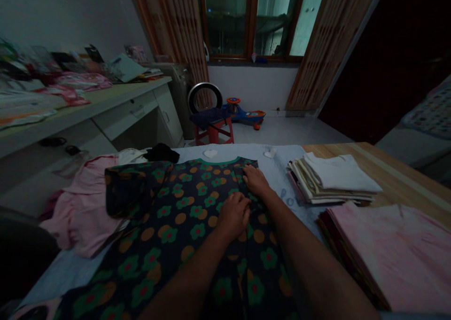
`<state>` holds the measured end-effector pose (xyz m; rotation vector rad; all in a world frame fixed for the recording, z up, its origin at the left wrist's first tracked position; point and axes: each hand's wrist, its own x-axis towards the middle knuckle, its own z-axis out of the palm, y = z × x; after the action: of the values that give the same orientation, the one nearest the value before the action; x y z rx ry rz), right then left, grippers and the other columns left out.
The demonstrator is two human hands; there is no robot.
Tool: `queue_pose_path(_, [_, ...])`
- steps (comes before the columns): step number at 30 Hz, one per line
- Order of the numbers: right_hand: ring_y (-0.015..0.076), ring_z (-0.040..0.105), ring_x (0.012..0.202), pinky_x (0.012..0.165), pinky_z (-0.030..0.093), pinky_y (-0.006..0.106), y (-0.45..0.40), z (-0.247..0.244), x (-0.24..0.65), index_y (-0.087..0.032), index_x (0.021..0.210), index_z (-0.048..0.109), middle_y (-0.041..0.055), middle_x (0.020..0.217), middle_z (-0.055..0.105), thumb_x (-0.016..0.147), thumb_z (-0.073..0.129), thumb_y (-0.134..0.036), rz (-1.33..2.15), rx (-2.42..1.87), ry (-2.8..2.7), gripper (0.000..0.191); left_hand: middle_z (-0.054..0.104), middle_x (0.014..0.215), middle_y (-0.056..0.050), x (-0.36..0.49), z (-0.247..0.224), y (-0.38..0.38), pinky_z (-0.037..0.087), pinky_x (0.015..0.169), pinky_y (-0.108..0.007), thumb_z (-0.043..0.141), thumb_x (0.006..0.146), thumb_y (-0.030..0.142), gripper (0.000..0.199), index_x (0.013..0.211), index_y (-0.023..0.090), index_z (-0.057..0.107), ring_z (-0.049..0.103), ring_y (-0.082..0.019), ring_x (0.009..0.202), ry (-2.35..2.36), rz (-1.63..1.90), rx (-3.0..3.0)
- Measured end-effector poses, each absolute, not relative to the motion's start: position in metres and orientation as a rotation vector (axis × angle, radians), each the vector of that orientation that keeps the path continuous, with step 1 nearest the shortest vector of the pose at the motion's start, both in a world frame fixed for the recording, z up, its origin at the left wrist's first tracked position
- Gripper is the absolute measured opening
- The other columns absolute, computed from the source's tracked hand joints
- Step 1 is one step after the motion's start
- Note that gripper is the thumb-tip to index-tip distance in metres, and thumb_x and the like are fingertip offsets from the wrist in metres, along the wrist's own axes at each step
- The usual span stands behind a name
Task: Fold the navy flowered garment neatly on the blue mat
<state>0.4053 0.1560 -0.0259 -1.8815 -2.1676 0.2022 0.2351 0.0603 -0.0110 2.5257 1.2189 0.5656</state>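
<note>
A dark garment (197, 212) with green flowers and orange dots lies spread on the light blue cloth (278, 169), its green-edged neckline at the far side. One sleeve extends to the left; the right side is folded inward over the body. My left hand (235, 215) rests on the garment right of its middle, fingers bent and pressed together; whatever they may pinch is hidden. Farther up, my right hand (256, 180) touches the folded edge near the right shoulder, its fingers lying on the fabric.
Folded white and beige clothes (334, 179) are stacked at the right, with a pink folded pile (401, 249) nearer. Crumpled pink clothes (88, 198) and a black item (162, 153) lie at the left. Beyond stand a red stool (214, 133) and a cluttered desk (123, 94).
</note>
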Motion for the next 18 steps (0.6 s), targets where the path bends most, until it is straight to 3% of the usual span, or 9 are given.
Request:
queue_pose_path(3, [0.0241, 0.031, 0.144, 0.116, 0.024, 0.044, 0.154, -0.028, 0.405, -0.014, 0.142, 0.044, 0.0134, 0.155, 0.038, 0.098, 0.042, -0.025, 0.220, -1.908, -2.165, 0.046, 0.060, 0.114, -0.004, 0.236, -0.012, 0.060, 0.043, 0.092, -0.036, 0.051, 0.090, 0.017, 0.018, 0.104, 0.023, 0.060, 0.051, -0.022, 0.109, 1.195, 0.564, 2.561])
queue_pose_path(7, [0.0231, 0.035, 0.141, 0.113, 0.028, 0.041, 0.144, -0.022, 0.403, -0.015, 0.139, 0.047, 0.0127, 0.152, 0.043, 0.096, 0.043, -0.023, 0.226, -1.904, -2.100, 0.044, 0.062, 0.105, -0.003, 0.234, -0.011, 0.061, 0.041, 0.089, -0.036, 0.051, 0.089, 0.016, 0.011, 0.095, 0.022, 0.057, 0.051, -0.022, 0.105, 1.225, 0.540, 2.538])
queue_pose_path(12, [0.0215, 0.054, 0.113, 0.098, 0.039, 0.034, 0.102, -0.010, 0.408, -0.018, 0.117, 0.060, 0.0101, 0.121, 0.061, 0.087, 0.047, -0.016, 0.243, -1.897, -2.083, 0.033, 0.061, 0.103, -0.003, 0.230, -0.007, 0.061, 0.040, 0.089, -0.036, 0.059, 0.084, 0.024, 0.010, 0.093, 0.023, 0.056, 0.051, -0.023, 0.105, 1.206, 0.537, 2.499])
queue_pose_path(15, [0.0223, 0.053, 0.104, 0.089, 0.040, 0.032, 0.071, -0.003, 0.415, -0.018, 0.111, 0.058, 0.0078, 0.112, 0.059, 0.073, 0.055, -0.014, 0.249, -1.892, -2.086, 0.038, 0.060, 0.106, -0.003, 0.229, -0.008, 0.060, 0.039, 0.091, -0.037, 0.066, 0.079, 0.030, 0.022, 0.097, 0.023, 0.056, 0.051, -0.024, 0.108, 1.192, 0.560, 2.507])
queue_pose_path(18, [0.0231, 0.052, 0.097, 0.084, 0.040, 0.033, 0.045, 0.000, 0.418, -0.018, 0.105, 0.056, 0.0067, 0.105, 0.058, 0.068, 0.060, -0.019, 0.270, -1.884, -2.113, 0.037, 0.060, 0.107, -0.004, 0.230, -0.011, 0.060, 0.040, 0.090, -0.037, 0.063, 0.082, 0.029, 0.019, 0.099, 0.023, 0.056, 0.051, -0.024, 0.107, 1.195, 0.570, 2.537])
